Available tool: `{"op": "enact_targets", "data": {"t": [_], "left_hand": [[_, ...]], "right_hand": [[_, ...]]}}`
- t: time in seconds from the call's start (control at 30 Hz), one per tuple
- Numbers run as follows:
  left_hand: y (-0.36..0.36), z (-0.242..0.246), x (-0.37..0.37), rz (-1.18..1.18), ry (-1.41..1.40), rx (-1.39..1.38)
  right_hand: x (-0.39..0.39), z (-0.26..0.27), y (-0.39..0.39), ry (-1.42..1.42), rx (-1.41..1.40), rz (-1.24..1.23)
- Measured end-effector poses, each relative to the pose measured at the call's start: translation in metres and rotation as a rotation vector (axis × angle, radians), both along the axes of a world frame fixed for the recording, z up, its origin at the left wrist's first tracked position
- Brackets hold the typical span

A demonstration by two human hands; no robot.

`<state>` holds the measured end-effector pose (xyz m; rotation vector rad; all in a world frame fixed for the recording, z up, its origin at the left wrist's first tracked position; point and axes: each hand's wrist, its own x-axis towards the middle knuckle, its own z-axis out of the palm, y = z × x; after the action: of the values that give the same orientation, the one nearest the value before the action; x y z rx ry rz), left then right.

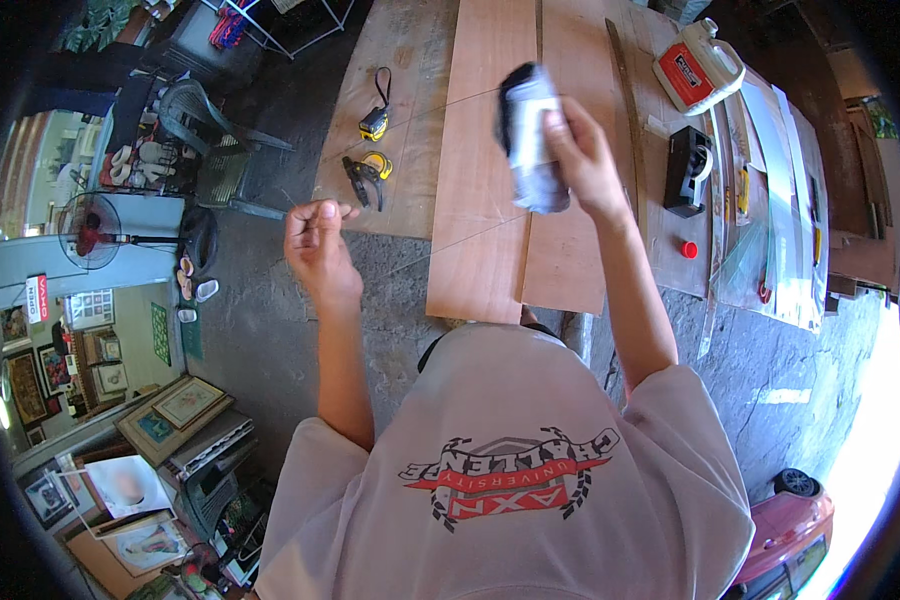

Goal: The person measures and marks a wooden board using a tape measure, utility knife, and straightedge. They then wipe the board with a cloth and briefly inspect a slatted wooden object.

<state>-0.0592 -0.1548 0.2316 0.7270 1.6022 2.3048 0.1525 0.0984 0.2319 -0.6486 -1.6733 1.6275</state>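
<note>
My right hand (589, 161) grips a wadded cloth (532, 142), white and grey with a black edge, above the plywood boards. From the cloth, two thin parallel lines run left towards my left hand; they look like the edges of a clear pane (420, 187), apparently glass. The thumb and fingers of my left hand (322, 247) pinch the pane's left end, over the floor beside the table. Two reddish plywood boards (480, 247) lie side by side below. Just beyond my left hand are two yellow-and-black tape measures (373, 124) and a black clamp-like tool (364, 184).
On the table's right lie a white jug (697, 71), a black tape dispenser (688, 172), a red cap (689, 249), a yellow cutter (742, 193) and clear sheets (776, 195). A plastic chair (210, 142), a fan (90, 231) and framed pictures (169, 420) stand left.
</note>
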Motion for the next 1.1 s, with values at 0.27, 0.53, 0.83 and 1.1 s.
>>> {"op": "enact_targets", "data": {"t": [0.27,0.53,0.83,1.1], "left_hand": [[-0.004,-0.031,0.014,0.092,-0.021,0.142],[0.020,0.040,-0.006,-0.402,0.664,-0.462],[0.045,0.002,0.004,-0.471,0.486,-0.419],[0.047,-0.018,0.026,-0.325,0.281,-0.117]], "right_hand": [[-0.014,0.059,-0.010,-0.036,0.253,0.071],[-0.032,0.104,-0.016,-0.291,0.746,0.355],[-0.045,0.109,-0.023,-0.200,1.013,0.412],[-0.045,0.118,-0.019,-0.250,1.025,0.468]]}}
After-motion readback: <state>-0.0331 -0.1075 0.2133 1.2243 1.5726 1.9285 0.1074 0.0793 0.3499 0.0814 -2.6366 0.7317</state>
